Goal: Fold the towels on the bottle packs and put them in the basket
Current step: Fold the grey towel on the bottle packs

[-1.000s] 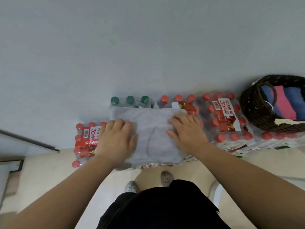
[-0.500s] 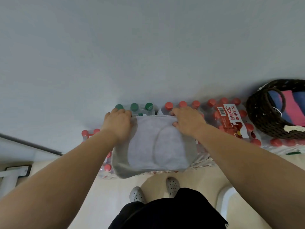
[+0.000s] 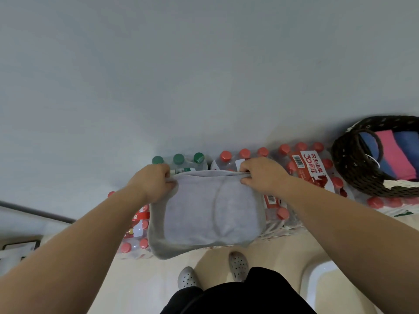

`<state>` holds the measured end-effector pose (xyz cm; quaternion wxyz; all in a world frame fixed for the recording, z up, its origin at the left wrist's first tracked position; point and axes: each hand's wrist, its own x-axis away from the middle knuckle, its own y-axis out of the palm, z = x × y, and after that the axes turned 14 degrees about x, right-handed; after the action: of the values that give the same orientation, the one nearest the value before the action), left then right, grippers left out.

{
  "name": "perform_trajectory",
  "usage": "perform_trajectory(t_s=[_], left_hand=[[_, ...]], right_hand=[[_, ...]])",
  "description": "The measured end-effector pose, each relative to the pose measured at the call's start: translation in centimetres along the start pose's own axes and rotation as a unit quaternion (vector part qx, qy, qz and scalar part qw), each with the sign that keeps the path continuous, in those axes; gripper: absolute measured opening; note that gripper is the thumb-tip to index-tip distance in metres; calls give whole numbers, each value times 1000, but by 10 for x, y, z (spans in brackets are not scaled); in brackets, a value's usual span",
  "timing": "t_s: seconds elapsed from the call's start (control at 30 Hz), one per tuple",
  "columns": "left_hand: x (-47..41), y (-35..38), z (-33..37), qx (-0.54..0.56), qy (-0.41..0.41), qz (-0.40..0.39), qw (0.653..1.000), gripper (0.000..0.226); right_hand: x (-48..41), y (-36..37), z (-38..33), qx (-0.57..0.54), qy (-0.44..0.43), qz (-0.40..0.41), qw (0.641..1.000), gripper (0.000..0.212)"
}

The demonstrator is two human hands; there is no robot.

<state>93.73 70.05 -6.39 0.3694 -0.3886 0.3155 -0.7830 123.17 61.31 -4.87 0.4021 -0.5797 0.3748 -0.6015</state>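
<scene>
Towel, mid-frame, is being pinched at its far corners by left hand and right hand; layers are judged liable to slip if either pinch is loosened.

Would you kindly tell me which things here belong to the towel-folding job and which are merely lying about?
Job: grey towel, held at its far edge by left hand and right hand; bottle packs beneath; basket, holding folded towels.
Lying about: white object on the floor, lower right; dark-framed item, far left.
</scene>
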Motion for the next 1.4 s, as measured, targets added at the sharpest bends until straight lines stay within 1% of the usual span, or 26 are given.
perform_trajectory(t_s=[0.07,0.1,0.17,0.27,0.33,0.4,0.47,0.53,0.6,0.67,0.73,0.83,0.93,1.13,1.27,1.4], left_hand=[[-7,-9,2,-1,-6,-4,1000,25],[-11,-14,5,-4,-4,10,1000,25],[-19,-26,13,-24,7,60,998,22],[-25,-49,28,-52,47,150,986,14],[-26,-62,34,-74,71,182,978,23],[-25,-68,37,-98,86,204,970,28],[-21,-69,36,-101,105,237,960,26],[-13,-66,35,-88,130,269,950,19],[-2,-57,30,-69,147,281,946,16],[11,-42,23,-33,149,285,946,10],[28,-23,14,7,150,280,948,11],[56,7,3,38,162,268,949,19],[82,28,-2,43,190,255,947,27],[118,47,-5,27,227,254,940,23],[133,68,-11,4,215,194,957,23],[139,81,-21,-29,177,124,976,29]], right_hand=[[-6,-9,2,-2,-7,34,999,8],[-10,-14,3,0,-9,53,999,8],[-21,-25,7,13,-5,89,996,10],[-35,-50,16,30,12,150,988,12],[-39,-66,19,28,25,194,980,11],[-38,-76,21,26,28,222,974,12],[-33,-76,23,26,22,246,969,13],[-27,-69,26,11,15,269,963,13],[-17,-56,27,-10,8,286,958,10],[-3,-40,25,-29,-1,296,955,4],[13,-21,19,-40,-15,293,955,9],[38,5,10,-50,-40,274,960,17],[58,23,5,-50,-63,261,962,20],[93,27,-1,-51,-69,281,956,12],[111,48,-7,-19,-83,258,962,12],[118,73,-11,12,-68,202,977,17]])
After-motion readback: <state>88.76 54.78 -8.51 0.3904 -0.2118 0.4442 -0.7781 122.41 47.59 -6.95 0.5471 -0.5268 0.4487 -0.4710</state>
